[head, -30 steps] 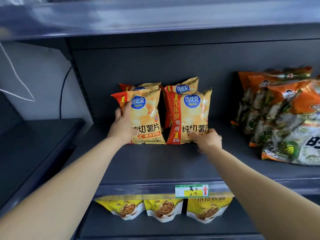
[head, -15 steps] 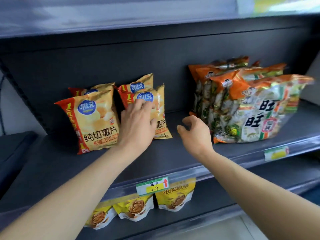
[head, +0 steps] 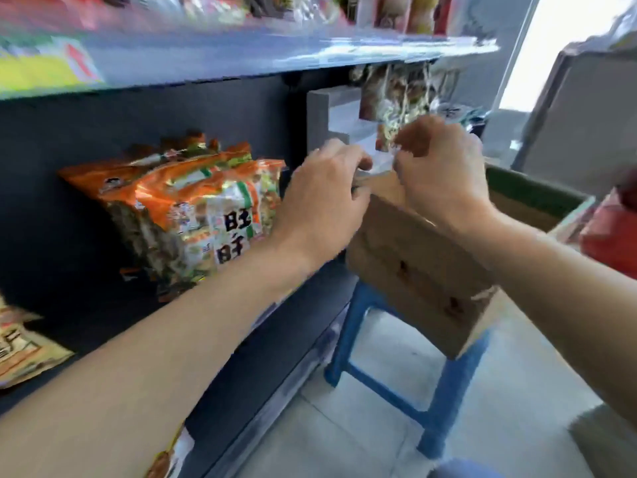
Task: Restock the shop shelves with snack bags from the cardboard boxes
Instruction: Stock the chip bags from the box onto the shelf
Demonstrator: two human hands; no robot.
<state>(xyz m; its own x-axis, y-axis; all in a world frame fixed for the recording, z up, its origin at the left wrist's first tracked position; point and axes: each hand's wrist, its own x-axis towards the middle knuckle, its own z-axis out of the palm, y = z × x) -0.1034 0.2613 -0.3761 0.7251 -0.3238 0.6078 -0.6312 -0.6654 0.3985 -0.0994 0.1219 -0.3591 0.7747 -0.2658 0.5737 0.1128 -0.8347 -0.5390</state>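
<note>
Cardboard box stands on a blue stool, directly under and beyond both hands, and its long side runs away from the person toward the far right. Both hands meet at its near top edge, close together but not touching each other. The right hand is a little higher and further over the opening, so in my judgement it is the nearer one for reaching inside. The left hand has its fingers curled over the near edge of the box and seems to grip it there. The fingers of the right hand are curled too, but the picture is blurred, and it cannot be told if they pinch the flap, a bag, or nothing. What is inside the box is hidden behind the hands. To the left of the left hand, orange snack bags already lie on the dark shelf, so a new bag must travel leftward from the box
</note>
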